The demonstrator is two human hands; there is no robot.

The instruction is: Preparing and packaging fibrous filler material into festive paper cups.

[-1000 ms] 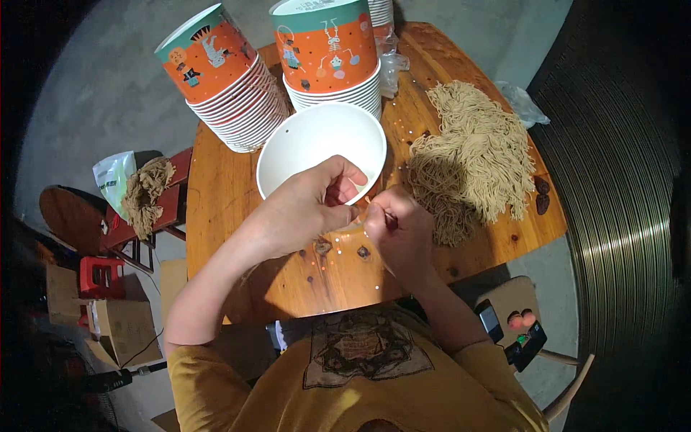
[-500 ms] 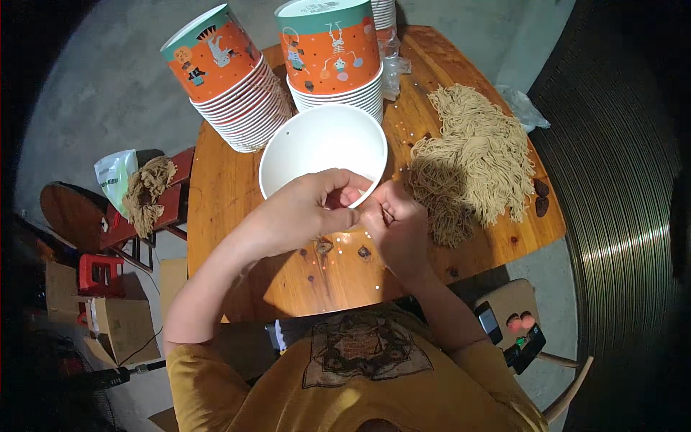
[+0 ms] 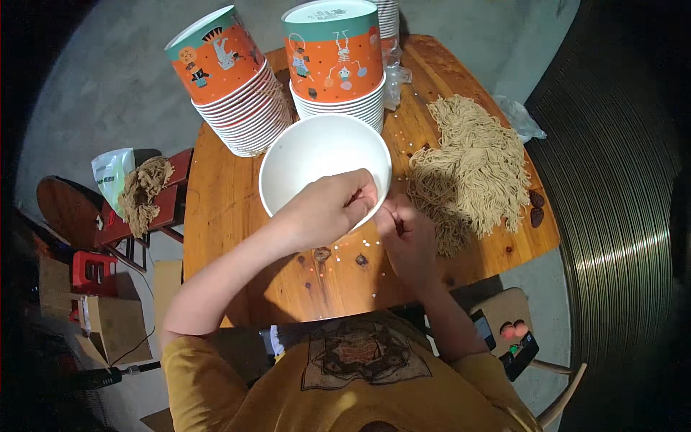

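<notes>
A white-lined paper bucket (image 3: 309, 147) stands with its mouth up on the wooden table in front of me. My left hand (image 3: 335, 205) reaches over its near rim, fingers curled together inside by the right wall. Just outside that wall, my right hand (image 3: 409, 234) is closed in a pinch against the rim. Whatever the fingertips of either hand hold is hidden or too small to make out. To the right of my right hand lies a heap of tan yarn-like strands (image 3: 482, 162).
Two nested stacks of orange-and-green paper buckets (image 3: 335, 65) stand upside down behind the bucket. Small white specks dot the wooden table (image 3: 288, 295). More tan strands (image 3: 144, 194) hang by a bag on a red bench at left. A phone (image 3: 482, 327) lies on a chair at lower right.
My left fingers have drawn closer together inside the bucket's right wall. The right hand has shifted slightly down and right, still at the rim. The whole view has shifted a little.
</notes>
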